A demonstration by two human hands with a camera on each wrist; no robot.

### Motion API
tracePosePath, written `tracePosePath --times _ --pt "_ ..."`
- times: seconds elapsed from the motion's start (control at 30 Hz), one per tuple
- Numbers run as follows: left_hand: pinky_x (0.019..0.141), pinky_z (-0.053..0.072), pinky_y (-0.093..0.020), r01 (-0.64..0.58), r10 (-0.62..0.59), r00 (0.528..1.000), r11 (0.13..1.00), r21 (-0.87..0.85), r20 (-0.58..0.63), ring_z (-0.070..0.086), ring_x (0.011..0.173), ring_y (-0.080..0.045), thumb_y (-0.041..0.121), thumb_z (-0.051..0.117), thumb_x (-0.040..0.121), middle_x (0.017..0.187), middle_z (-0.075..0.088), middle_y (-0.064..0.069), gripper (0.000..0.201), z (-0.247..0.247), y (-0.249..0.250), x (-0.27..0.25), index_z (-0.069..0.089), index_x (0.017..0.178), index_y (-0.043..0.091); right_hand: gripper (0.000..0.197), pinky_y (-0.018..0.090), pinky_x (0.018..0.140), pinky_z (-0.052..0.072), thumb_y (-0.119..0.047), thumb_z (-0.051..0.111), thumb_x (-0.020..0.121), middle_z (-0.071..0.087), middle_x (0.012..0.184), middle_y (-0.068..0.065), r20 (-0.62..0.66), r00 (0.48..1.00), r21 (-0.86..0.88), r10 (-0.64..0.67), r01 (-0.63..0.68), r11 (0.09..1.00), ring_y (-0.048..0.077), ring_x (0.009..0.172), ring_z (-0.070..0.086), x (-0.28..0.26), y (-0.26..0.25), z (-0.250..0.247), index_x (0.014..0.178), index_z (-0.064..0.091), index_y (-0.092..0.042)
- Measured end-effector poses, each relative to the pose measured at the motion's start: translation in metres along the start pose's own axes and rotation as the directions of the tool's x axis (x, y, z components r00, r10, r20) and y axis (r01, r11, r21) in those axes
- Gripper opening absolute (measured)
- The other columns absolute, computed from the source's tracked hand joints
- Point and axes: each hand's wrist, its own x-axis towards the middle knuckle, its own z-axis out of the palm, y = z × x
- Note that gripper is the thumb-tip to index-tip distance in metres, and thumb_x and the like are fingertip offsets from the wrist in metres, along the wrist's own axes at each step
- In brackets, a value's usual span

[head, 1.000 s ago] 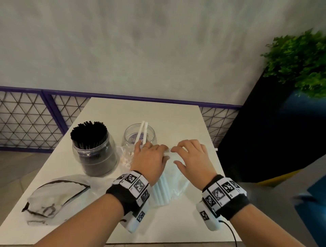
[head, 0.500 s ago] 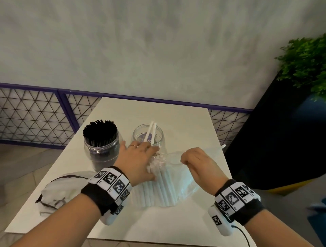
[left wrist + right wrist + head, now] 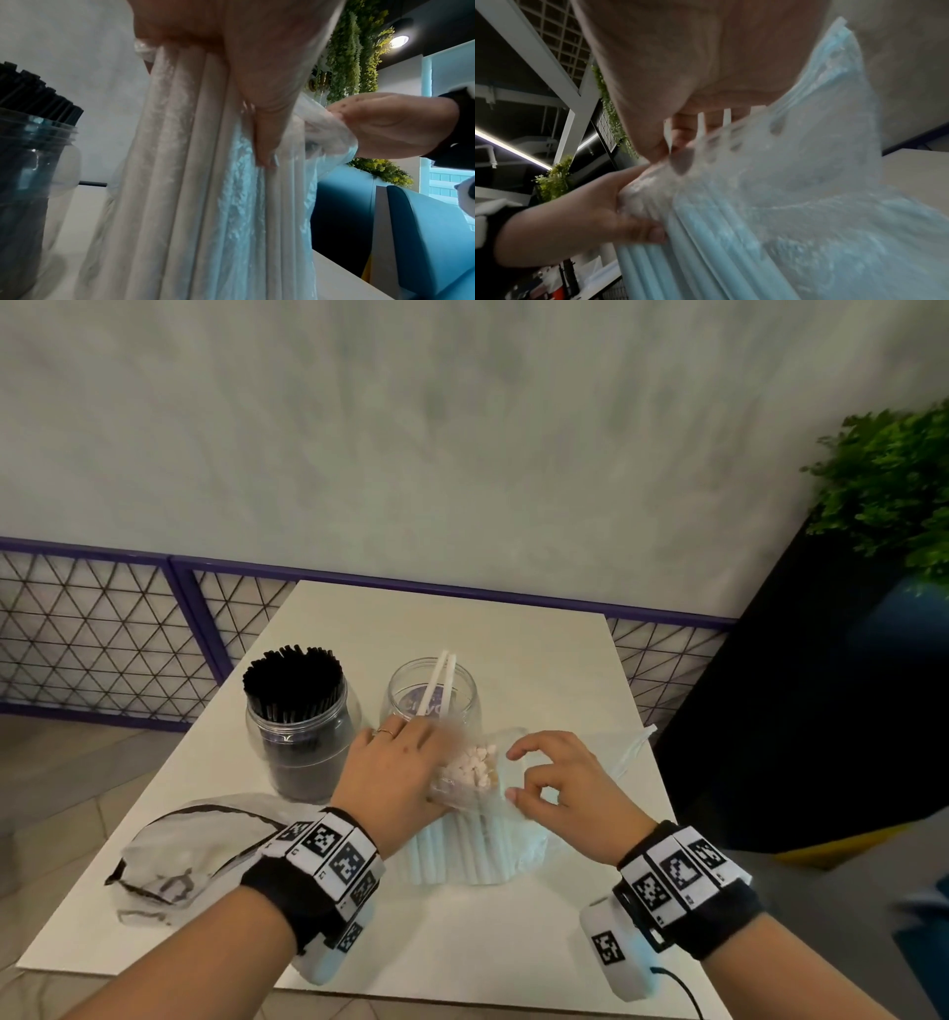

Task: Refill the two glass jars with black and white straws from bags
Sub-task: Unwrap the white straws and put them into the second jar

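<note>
- Head view: my left hand (image 3: 393, 775) has its grip closed around the bundle of white straws (image 3: 464, 847) through the clear bag (image 3: 518, 839), near their upper ends, and the bundle stands on the counter (image 3: 462, 947) just in front of the nearly empty jar (image 3: 430, 698), which holds only two white straws. My right hand (image 3: 560, 788) pinches the loose bag mouth with curled fingers. The black-straw jar (image 3: 300, 726) is full and just to the left; an emptied bag (image 3: 179, 855) lies at the near left. The risk, as I judge it: both jars sit close behind my knuckles, so a jerk while freeing the plastic could knock one over.
- Left wrist view: my left thumb (image 3: 267, 130) presses into the film over the straws, and the right hand (image 3: 390, 125) tugs the bag edge beside it. The film is thin and slick; if I squeeze too lightly the bundle may slide down and fan out, and if I pull the plastic while clamping it, the bag could tear.
- Right wrist view: several straw tips (image 3: 727, 118) poke out above the bag edge at my right fingers, blurred. They look uneven, so some may snag the jar rim or spill onto the counter when I tip them in.
</note>
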Motion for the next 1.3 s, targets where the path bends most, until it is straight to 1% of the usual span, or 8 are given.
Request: tracePosePath --times 0.1,0.2,0.3,0.6,0.87,1.03,1.17,1.3 --pt "0.068 0.049 -0.04 0.012 -0.011 0.999 1.0 0.018 -0.036 0.062 0.085 -0.021 0.045 0.083 0.045 0.1 0.063 0.006 0.076 0.002 0.002 -0.001 0.054 0.114 0.031 0.027 0.04 0.103 0.037 -0.052 0.072 0.072 0.039 0.123 -0.017 -0.013 0.999 0.001 0.037 -0.036 0.999 0.001 0.121 0.037 0.001 0.002 0.007 0.083 0.055 -0.033" --pt "0.066 0.048 -0.039 0.027 -0.025 0.999 0.999 0.046 -0.038 0.062 0.084 -0.022 0.044 0.082 0.043 0.099 0.063 0.005 0.077 0.002 0.004 0.0 0.055 0.114 0.03 0.075 0.038 0.106 0.037 -0.056 0.075 0.064 0.026 0.132 -0.02 -0.021 0.999 -0.01 0.03 -0.031 0.999 -0.002 0.125 0.032 0.003 -0.001 0.015 0.127 0.043 -0.032" --pt "0.07 0.048 -0.04 0.043 -0.043 0.999 0.999 0.001 -0.028 0.062 0.087 -0.023 0.039 0.079 0.047 0.101 0.063 0.004 0.076 0.002 0.008 0.0 0.054 0.117 0.028 0.098 0.038 0.11 0.026 -0.066 0.07 0.061 0.017 0.145 -0.022 0.005 0.998 -0.004 0.069 -0.069 0.998 0.0 0.135 0.021 0.006 -0.008 0.023 0.143 0.024 -0.037" --pt "0.108 0.033 -0.03 0.025 0.065 0.959 0.951 -0.307 0.277 0.037 0.127 -0.011 0.039 0.075 0.072 0.141 0.033 0.011 0.063 -0.029 -0.026 -0.001 0.047 0.128 0.032 0.115 0.045 0.113 0.02 -0.063 0.076 0.061 0.022 0.152 -0.014 0.072 0.963 0.113 0.259 -0.265 0.958 0.012 0.14 0.018 0.012 -0.012 0.039 0.147 0.001 -0.042" --pt "0.066 0.052 -0.033 0.012 -0.008 1.0 0.969 -0.246 0.016 0.049 0.08 -0.011 0.013 0.075 0.069 0.098 0.05 0.006 0.022 -0.028 -0.039 -0.011 0.058 0.081 0.019 0.128 0.049 0.113 0.026 -0.09 0.062 0.041 0.039 0.135 -0.016 0.063 0.944 0.329 0.325 -0.327 0.886 0.012 0.135 0.03 0.014 -0.01 0.036 0.146 0.007 -0.043" --pt "0.054 0.05 -0.028 0.027 -0.057 0.988 0.979 -0.204 -0.143 0.043 0.095 -0.019 0.005 0.073 0.061 0.099 0.054 -0.004 0.022 -0.01 -0.026 -0.023 0.055 0.07 0.015 0.126 0.049 0.113 0.026 -0.089 0.063 0.039 0.039 0.134 -0.016 0.049 0.937 0.332 0.345 -0.341 0.879 0.011 0.134 0.03 0.013 -0.013 0.036 0.145 0.013 -0.042" --pt "0.095 0.043 -0.036 0.062 -0.065 0.998 0.972 -0.225 -0.009 0.037 0.121 -0.027 0.046 0.063 0.073 0.132 0.046 -0.004 0.023 -0.003 -0.028 -0.031 0.061 0.077 0.023 0.12 0.048 0.111 0.028 -0.084 0.064 0.043 0.041 0.134 -0.016 0.022 0.937 0.3 0.35 -0.34 0.891 0.01 0.13 0.031 0.011 -0.014 0.037 0.145 0.017 -0.04" --pt "0.096 0.037 -0.028 0.152 -0.115 0.987 0.903 -0.402 0.114 0.047 0.119 -0.017 0.061 0.041 0.082 0.141 0.04 0.003 0.043 -0.003 -0.031 -0.031 0.066 0.088 0.027 0.114 0.048 0.11 0.029 -0.091 0.055 0.046 0.044 0.13 -0.016 -0.002 0.936 0.31 0.352 -0.334 0.89 0.009 0.127 0.034 0.01 -0.013 0.039 0.143 0.023 -0.04"
